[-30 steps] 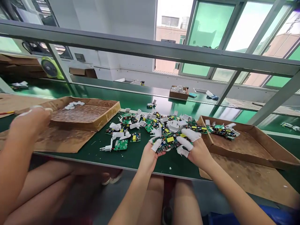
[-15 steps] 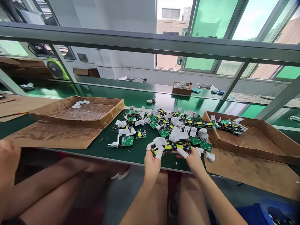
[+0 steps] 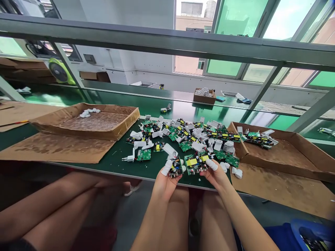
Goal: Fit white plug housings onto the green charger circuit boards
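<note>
My left hand point(image 3: 164, 179), white covers on its fingertips, grips a circuit board point(image 3: 176, 167) with black and yellow parts; a white plastic housing piece point(image 3: 170, 150) sticks up from its top. Close beside it, my right hand point(image 3: 215, 174) is closed on circuit boards point(image 3: 193, 164) with yellow transformers, and how many it holds I cannot tell. The two held groups are slightly apart, above the bench's front edge. Just beyond my hands lies a heap of green circuit boards point(image 3: 185, 145) mixed with white plug housings point(image 3: 218, 144).
On the left stands a shallow cardboard box point(image 3: 125, 125) with white bits inside. To the right, another cardboard box point(image 3: 295, 150) holds several boards. A metal rail point(image 3: 157, 38) crosses above the bench. A neighbouring person's legs point(image 3: 65, 198) are at lower left, a blue container point(image 3: 295, 226) at lower right.
The row of boards held between both hands has parted: one board with a white piece is in my left hand, the others in my right. The neighbour's hand at far left has left view.
</note>
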Demonstrator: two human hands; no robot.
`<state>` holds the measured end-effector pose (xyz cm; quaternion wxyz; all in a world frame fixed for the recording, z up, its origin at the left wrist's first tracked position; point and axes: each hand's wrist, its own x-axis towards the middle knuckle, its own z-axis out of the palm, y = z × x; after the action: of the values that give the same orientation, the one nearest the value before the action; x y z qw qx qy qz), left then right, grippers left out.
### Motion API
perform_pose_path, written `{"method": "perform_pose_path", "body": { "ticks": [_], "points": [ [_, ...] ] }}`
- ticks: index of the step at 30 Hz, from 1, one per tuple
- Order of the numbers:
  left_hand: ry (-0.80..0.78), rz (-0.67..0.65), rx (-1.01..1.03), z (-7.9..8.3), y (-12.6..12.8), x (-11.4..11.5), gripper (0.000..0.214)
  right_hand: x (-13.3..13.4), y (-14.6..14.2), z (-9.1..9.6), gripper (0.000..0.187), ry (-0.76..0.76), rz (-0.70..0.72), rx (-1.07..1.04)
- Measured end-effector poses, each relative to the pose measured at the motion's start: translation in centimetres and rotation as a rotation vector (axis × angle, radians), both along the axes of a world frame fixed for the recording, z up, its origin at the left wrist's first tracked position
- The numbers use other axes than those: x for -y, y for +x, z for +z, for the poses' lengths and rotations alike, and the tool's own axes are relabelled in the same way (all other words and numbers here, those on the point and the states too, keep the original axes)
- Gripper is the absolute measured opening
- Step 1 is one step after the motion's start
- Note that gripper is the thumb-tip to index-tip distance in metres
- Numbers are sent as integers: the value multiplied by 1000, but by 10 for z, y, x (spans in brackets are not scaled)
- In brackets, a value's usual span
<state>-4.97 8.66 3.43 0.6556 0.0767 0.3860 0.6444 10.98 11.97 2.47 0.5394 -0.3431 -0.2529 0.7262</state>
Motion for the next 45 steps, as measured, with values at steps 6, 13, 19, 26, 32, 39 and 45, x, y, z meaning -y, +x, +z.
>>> {"method": "perform_pose_path", "body": {
  "ticks": [6, 13, 19, 26, 32, 39, 45],
  "points": [
    [155, 13, -282, -11, -1, 2, 70, 3, -11, 2, 51, 187, 14, 255],
    [118, 64, -281, -10, -1, 2, 68, 2, -27, -3, 53, 267, 193, 396],
    [11, 119, -136, -18, -9, -4, 62, 2, -42, -6, 55, 106, 214, 212],
    [-66, 95, 17, -13, -10, -9, 36, 3, -62, -17, 45, 18, 279, -27],
    [-42, 103, 28, -3, -32, -5, 27, -3, -51, -8, 45, 70, 144, 22],
    [312, 469, -888, 38, -86, -69, 53, -79, -42, 44, 42, 288, 164, 877],
    [220, 463, -1022, 47, -85, -114, 24, -95, -43, 68, 25, 356, 105, 1307]
  ]
}}
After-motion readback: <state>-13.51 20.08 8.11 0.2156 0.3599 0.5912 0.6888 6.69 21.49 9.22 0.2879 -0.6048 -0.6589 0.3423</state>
